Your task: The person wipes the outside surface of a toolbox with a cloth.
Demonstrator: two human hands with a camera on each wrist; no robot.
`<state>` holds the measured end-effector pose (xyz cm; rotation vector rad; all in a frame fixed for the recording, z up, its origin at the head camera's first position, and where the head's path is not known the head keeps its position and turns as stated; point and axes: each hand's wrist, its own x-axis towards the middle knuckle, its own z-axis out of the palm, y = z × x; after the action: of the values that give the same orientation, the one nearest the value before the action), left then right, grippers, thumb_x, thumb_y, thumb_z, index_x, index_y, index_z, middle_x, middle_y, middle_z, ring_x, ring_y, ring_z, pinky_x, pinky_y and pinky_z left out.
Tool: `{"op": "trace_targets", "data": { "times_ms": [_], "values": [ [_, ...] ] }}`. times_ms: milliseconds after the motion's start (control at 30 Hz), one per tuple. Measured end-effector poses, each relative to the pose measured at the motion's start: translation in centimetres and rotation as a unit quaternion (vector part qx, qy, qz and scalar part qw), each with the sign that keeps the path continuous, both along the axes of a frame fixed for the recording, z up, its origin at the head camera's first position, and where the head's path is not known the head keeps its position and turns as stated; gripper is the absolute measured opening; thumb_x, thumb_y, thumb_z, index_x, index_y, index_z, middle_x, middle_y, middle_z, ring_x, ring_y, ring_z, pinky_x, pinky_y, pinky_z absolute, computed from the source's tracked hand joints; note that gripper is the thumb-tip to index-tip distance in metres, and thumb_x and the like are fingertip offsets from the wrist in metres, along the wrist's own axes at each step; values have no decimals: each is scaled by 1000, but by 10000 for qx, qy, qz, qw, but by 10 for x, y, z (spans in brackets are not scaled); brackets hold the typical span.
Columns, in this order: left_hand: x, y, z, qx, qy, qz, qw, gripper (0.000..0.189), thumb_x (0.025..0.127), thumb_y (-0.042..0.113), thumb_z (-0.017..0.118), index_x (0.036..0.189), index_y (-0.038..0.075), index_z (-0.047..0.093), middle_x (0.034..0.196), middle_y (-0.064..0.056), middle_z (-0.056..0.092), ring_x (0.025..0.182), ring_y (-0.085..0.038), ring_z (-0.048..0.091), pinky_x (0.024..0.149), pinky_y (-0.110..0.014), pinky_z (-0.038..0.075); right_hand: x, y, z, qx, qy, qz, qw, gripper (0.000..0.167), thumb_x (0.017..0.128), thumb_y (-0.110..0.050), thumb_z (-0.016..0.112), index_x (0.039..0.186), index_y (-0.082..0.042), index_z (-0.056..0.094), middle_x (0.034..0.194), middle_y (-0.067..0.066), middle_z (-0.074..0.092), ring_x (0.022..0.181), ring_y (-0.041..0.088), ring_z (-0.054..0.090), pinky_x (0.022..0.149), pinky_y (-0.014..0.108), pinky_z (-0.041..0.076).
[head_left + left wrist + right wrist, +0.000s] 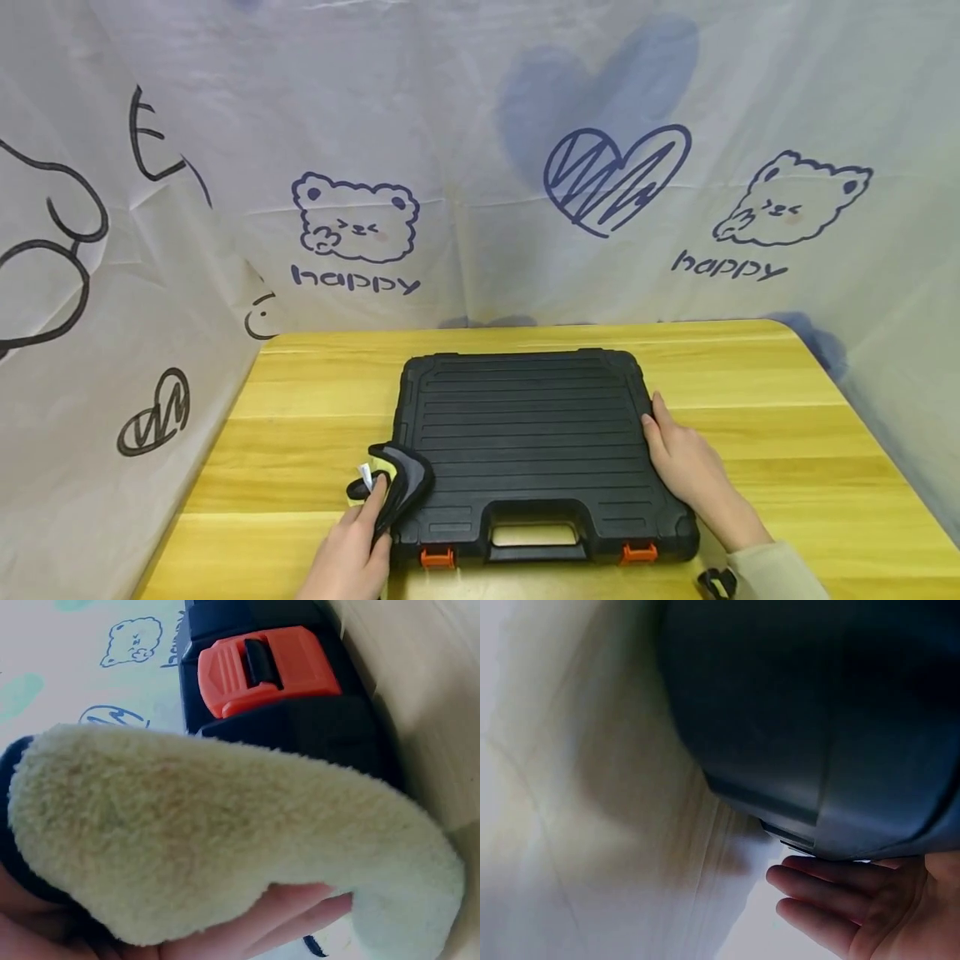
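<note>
A black plastic carrying case (525, 433) with a ribbed lid lies flat on the table, its handle towards me. Two orange latches (437, 558) mark its near edge. My left hand (348, 550) grips a folded yellow and grey cloth (411, 475) with black edging against the case's near left corner. In the left wrist view the fuzzy cloth (187, 825) covers most of the fingers, beside an orange latch (300, 664). Against the case's right side rests my right hand (690, 462); the right wrist view shows its fingers (825, 892) extended along the case wall (780, 727).
The wood-patterned table (315, 392) extends around the case on both sides. A white curtain (465, 150) with drawn hearts and bears hangs behind the table and along its sides. A small black-and-yellow piece (717, 582) shows by the right sleeve.
</note>
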<state>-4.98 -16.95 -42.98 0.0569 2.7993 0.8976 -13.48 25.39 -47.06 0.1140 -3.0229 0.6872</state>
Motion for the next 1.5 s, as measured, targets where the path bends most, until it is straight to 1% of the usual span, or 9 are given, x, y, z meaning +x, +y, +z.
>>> {"op": "trace_targets", "data": {
  "times_ms": [433, 633, 733, 867, 933, 1167, 1267, 1367, 1500],
  "values": [
    [-16, -4, 1, 275, 90, 340, 9990, 57, 92, 5, 54, 149, 1, 44, 136, -27, 55, 119, -41, 57, 92, -58, 48, -1, 0, 0, -30, -77, 101, 9999, 63, 110, -34, 29, 151, 13, 24, 128, 38, 54, 100, 49, 64, 76, 59, 52],
    [-37, -4, 1, 381, 215, 187, 9989, 55, 97, 7, 50, 150, 0, 40, 140, -28, 51, 127, -44, 50, 98, -61, 43, 0, -1, 0, -81, -90, 61, 9999, 63, 110, -34, 30, 151, 13, 24, 129, 38, 54, 101, 49, 63, 77, 59, 52],
    [-49, -11, 2, 602, 372, 163, 9974, 51, 98, 5, 46, 149, 0, 42, 127, -27, 60, 113, -39, 60, 91, -56, 48, -1, -3, -1, -113, -145, 91, 9998, 63, 110, -35, 29, 151, 12, 24, 130, 38, 53, 102, 48, 64, 78, 59, 52],
    [-69, -23, 10, 1279, 537, 175, 9902, 43, 102, 4, 41, 144, 2, 47, 115, -21, 62, 100, -30, 56, 85, -45, 45, -2, -5, 0, -109, -142, 77, 9998, 64, 110, -37, 28, 152, 11, 24, 130, 37, 53, 101, 48, 64, 78, 59, 52],
    [-79, -28, 17, 1750, 510, 212, 9830, 38, 104, 5, 39, 140, 1, 49, 116, -19, 59, 103, -29, 52, 87, -43, 41, -2, -5, 1, -109, -122, 60, 9998, 64, 110, -37, 29, 152, 11, 24, 130, 37, 53, 101, 48, 64, 78, 59, 52],
    [-100, -38, 44, 3361, 299, 409, 9405, 44, 107, 10, 35, 149, -3, 36, 149, -22, 41, 134, -28, 38, 110, -40, 31, -2, -2, 5, -34, -178, 7, 9998, 65, 109, -39, 29, 152, 10, 26, 131, 37, 53, 102, 49, 63, 75, 59, 52],
    [-101, -38, 54, 3821, 285, 618, 9216, 44, 108, 15, 37, 149, -2, 36, 139, -18, 48, 120, -21, 51, 99, -29, 44, -2, -1, 7, 169, -152, -8, 9997, 65, 108, -40, 32, 151, 9, 31, 132, 35, 54, 101, 48, 64, 68, 55, 53],
    [-100, -35, 62, 4612, 195, 796, 8835, 40, 107, 18, 42, 143, 0, 40, 121, -9, 57, 102, -13, 60, 84, -25, 52, -1, -3, 14, 322, 109, -12, 9994, 59, 106, -35, 42, 148, 8, 39, 133, 33, 54, 105, 47, 63, 69, 55, 54],
    [-92, -27, 69, 5829, -227, 762, 8086, 32, 106, 20, 49, 131, 2, 41, 105, -2, 62, 91, -12, 66, 79, -28, 56, 4, -17, 34, -59, 601, 133, 9981, 52, 101, -26, 55, 142, 5, 49, 136, 28, 54, 117, 47, 57, 86, 61, 50]
  ]
}}
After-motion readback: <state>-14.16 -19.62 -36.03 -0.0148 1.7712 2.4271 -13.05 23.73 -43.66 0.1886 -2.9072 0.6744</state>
